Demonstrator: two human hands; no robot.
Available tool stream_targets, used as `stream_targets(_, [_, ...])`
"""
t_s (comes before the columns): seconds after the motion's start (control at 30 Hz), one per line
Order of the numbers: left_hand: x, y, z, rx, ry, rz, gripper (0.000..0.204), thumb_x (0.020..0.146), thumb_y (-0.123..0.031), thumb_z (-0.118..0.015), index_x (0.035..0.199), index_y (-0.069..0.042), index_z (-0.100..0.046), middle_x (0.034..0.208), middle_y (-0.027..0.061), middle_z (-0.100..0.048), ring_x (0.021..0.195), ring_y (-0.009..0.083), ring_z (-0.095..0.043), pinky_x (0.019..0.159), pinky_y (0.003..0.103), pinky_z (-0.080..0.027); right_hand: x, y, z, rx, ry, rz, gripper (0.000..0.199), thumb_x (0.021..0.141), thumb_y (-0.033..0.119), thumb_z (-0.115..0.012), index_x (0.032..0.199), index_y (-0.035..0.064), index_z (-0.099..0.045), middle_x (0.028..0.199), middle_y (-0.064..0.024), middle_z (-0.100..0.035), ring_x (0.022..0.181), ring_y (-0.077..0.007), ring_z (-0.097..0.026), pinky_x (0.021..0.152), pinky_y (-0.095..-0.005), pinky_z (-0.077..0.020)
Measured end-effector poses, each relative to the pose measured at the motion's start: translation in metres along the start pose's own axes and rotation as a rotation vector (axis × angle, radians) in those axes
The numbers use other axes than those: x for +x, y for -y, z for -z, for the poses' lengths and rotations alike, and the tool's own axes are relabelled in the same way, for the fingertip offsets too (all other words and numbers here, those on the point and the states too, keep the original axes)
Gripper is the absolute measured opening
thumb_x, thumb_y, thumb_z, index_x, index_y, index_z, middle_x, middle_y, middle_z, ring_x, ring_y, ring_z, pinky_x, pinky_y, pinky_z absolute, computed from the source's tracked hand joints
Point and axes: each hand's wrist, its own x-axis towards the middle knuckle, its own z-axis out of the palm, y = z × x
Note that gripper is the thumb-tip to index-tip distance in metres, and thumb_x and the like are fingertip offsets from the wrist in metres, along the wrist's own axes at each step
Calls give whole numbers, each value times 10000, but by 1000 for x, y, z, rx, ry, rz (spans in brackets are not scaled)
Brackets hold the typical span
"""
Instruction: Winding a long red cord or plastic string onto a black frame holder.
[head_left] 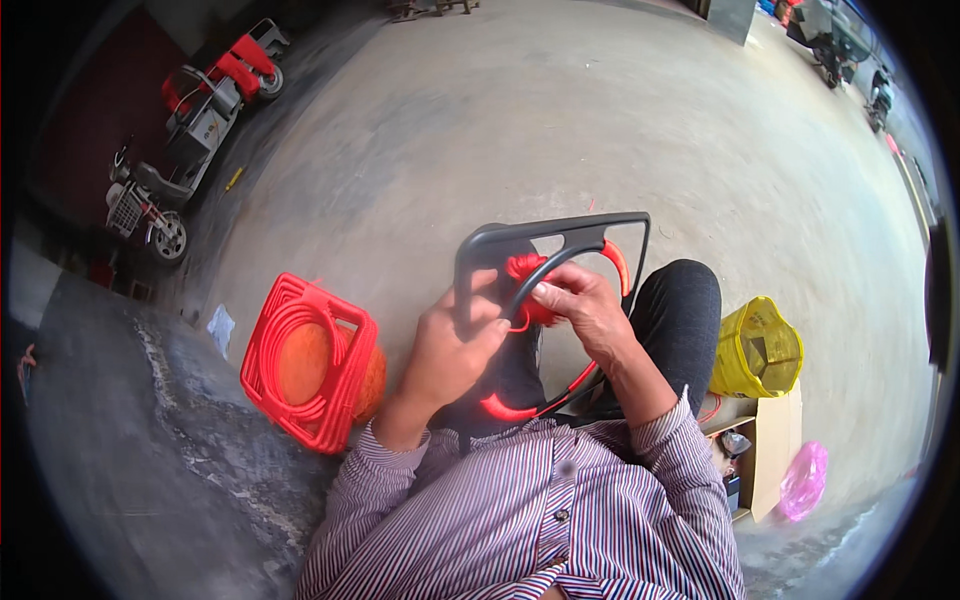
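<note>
A black plastic frame [600, 222] with a round ring inside stands over my lap. Red cord is wound in bands round parts of the ring, one band [617, 264] at the upper right and another [506, 409] at the bottom. My left hand [452, 350] is closed at the frame's left side, its thumb beside a thin red strand. With thumb and fingers, my right hand [592, 312] pinches at the ring's upper part, where a bundle of red cord [524, 265] shows behind and beside the bar. The right fingertips are partly hidden.
Left of my legs, a stack of red plastic frames [268, 335] leans on a round orange thing [371, 386]. To my right are a yellow bucket [729, 362], an open cardboard box [776, 440] and a pink plastic bag [803, 481]. A motorbike [155, 222] and a three-wheeler [205, 125] stand far left.
</note>
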Motion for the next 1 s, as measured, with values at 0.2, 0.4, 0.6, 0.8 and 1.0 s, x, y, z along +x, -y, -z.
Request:
stream_targets(0.2, [-1, -7, -2, -53, -3, 19, 49, 815, -21, -624, 833, 23, -636, 814, 25, -593, 676, 83, -533, 625, 245, -435, -15, 5, 4, 356, 145, 144, 284, 828, 110, -675, 1094, 20, -632, 941, -48, -665, 869, -145, -620, 789, -304, -490])
stream_targets(0.4, [6, -23, -26, -221, -72, -97, 48, 758, 30, -646, 797, 10, -628, 1029, 76, -590, 751, 114, -547, 701, 261, -452, -33, 37, -11, -613, -210, 862, 399, 683, 132, -762, 1055, 44, -646, 916, -98, -574, 896, -240, -553, 746, -337, -446])
stream_targets(0.6, [5, 2, -4, 10, -84, -186, 511, 744, 71, -653, 1228, 24, -495, 1058, 78, -600, 903, 143, -579, 775, 274, -470, -40, 40, 10, 295, -212, 623, 257, 864, 129, -631, 1098, 29, -595, 1009, -61, -609, 1063, -227, -547, 923, -359, -437])
stream_targets(0.8, [-1, 24, 16, -490, -72, 396, 188, 903, -131, -558, 983, 40, -555, 715, 147, -644, 549, 158, -587, 552, 250, -486, -90, 28, 21, 482, 344, 268, 394, 927, 275, -599, 1208, 15, -507, 1024, -70, -623, 927, -150, -596, 844, -310, -470])
stream_targets(1.0, [1, 29, 21, -511, -15, 419, 194, 908, -146, -567, 919, 47, -588, 716, 140, -642, 541, 158, -582, 546, 257, -482, -61, -24, 10, 479, 54, -58, 258, 903, 184, -634, 1093, 13, -600, 912, -16, -632, 774, -96, -611, 686, -239, -501])
